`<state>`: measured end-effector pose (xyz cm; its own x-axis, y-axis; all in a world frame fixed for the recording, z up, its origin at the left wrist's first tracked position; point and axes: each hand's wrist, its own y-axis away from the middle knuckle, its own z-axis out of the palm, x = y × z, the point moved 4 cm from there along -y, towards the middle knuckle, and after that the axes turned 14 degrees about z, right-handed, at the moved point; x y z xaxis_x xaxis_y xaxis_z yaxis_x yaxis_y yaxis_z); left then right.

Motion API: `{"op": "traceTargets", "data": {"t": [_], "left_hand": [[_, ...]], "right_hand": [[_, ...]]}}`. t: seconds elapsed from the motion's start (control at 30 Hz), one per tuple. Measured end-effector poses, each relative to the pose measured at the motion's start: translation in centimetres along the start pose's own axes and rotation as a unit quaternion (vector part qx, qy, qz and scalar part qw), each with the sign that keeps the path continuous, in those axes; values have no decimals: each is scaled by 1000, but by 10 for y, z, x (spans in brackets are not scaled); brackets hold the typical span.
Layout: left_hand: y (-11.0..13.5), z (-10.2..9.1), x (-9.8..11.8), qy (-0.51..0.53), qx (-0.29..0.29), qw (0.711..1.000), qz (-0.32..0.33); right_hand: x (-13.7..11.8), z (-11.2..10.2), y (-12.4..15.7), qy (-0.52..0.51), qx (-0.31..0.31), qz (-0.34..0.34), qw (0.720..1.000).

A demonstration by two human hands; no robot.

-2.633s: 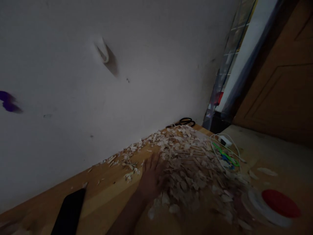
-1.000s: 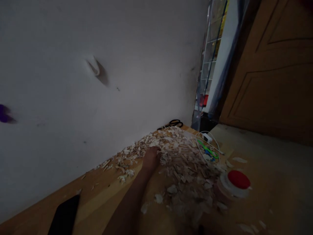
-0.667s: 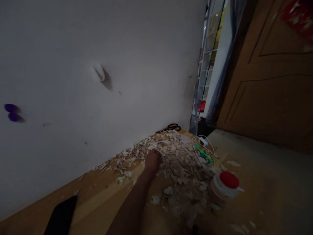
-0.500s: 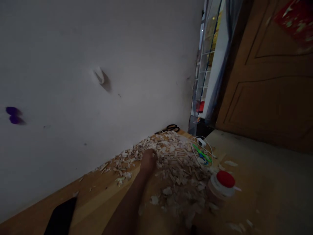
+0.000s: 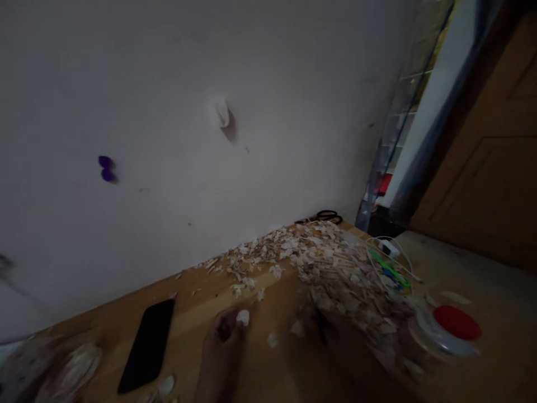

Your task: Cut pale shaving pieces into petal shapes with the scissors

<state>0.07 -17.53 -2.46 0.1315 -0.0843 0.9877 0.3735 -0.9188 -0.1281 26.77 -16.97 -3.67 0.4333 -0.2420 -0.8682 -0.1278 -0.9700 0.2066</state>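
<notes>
Left grip (image 5: 221, 337) pinches pale chip (image 5: 242, 317) over bare tabletop (image 5: 268, 372) between phone (image 5: 149, 344) and shavings (image 5: 335, 268).

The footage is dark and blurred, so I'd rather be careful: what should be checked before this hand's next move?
1. Grip on the small pale chip: the left hand pinches it at the fingertips. Ok.
2. Flat black phone away from the hand: it lies to the left and is not touching. Ok.
3. Round clear jar with red lid standing upright: too blurred. Cannot tell.
4. White cable with plug free of the heap of pale chips and sticks: it loops against the heap's far edge. Not ok.
</notes>
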Motion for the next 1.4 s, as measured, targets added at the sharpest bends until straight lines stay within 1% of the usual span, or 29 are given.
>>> {"op": "traceTargets", "data": {"t": [0.07, 0.1, 0.13, 0.17, 0.2, 0.27, 0.33, 0.37, 0.4, 0.47, 0.53, 0.57, 0.63, 0.7, 0.8, 0.9, 0.97, 1.13, 1.2, 1.3, 1.33, 1.4], "left_hand": [[10, 0, -4, 75, -8, 996, -46], [13, -1, -6, 109, 0, 992, -65], [16, -2, -10, 142, 17, 986, -80], [17, -4, -14, 176, 42, 979, -90], [19, -6, -18, 210, 68, 970, -96], [19, -12, -26, 272, 112, 951, -97], [19, -17, -31, 314, 136, 935, -91], [18, -20, -32, 322, 140, 933, -84], [18, -22, -33, 317, 133, 936, -76], [17, -24, -31, 275, 100, 954, -57], [18, -23, -29, 208, 41, 976, -40], [19, -21, -27, 178, 11, 983, -33], [21, -17, -23, 137, -46, 989, -21], [24, -11, -18, 107, -96, 990, 6], [28, -7, -10, 65, -133, 987, 57], [29, -7, -5, 43, -120, 988, 83], [29, -8, -4, 33, -107, 990, 89], [29, -8, -10, 0, -82, 993, 87], [30, -8, -10, -10, -84, 991, 107], [33, -7, -5, -18, -109, 984, 139], [33, -8, -3, -12, -108, 985, 137], [33, -10, -2, 17, -88, 990, 113]], "right_hand": [[-25, 21, -8, -71, -7, -19, 997], [-35, 34, -7, -87, -8, -21, 996], [-44, 47, -4, -87, -15, -20, 996], [-50, 63, 0, -73, -39, -23, 996], [-54, 76, 5, -56, -45, -25, 997], [-52, 97, 13, -32, -30, -22, 999], [-45, 110, 18, -24, -18, -17, 999], [-41, 114, 20, -23, -23, -18, 999], [-39, 116, 20, -26, -34, -15, 999], [-37, 115, 19, -42, -56, 1, 998], [-41, 111, 17, -84, -82, 11, 993], [-44, 109, 15, -108, -97, 6, 989], [-50, 106, 12, -141, -119, -20, 983], [-54, 106, 11, -136, -146, -35, 979], [-53, 108, 13, -116, -170, -29, 978], [-51, 107, 14, -91, -160, -20, 983], [-49, 107, 14, -80, -155, -12, 985], [-44, 114, 16, -70, -176, -9, 982], [-42, 117, 16, -61, -177, -20, 982], [-39, 117, 12, -79, -149, -31, 985], [-38, 116, 10, -82, -141, -29, 986], [-35, 116, 6, -83, -139, -32, 986]]}}
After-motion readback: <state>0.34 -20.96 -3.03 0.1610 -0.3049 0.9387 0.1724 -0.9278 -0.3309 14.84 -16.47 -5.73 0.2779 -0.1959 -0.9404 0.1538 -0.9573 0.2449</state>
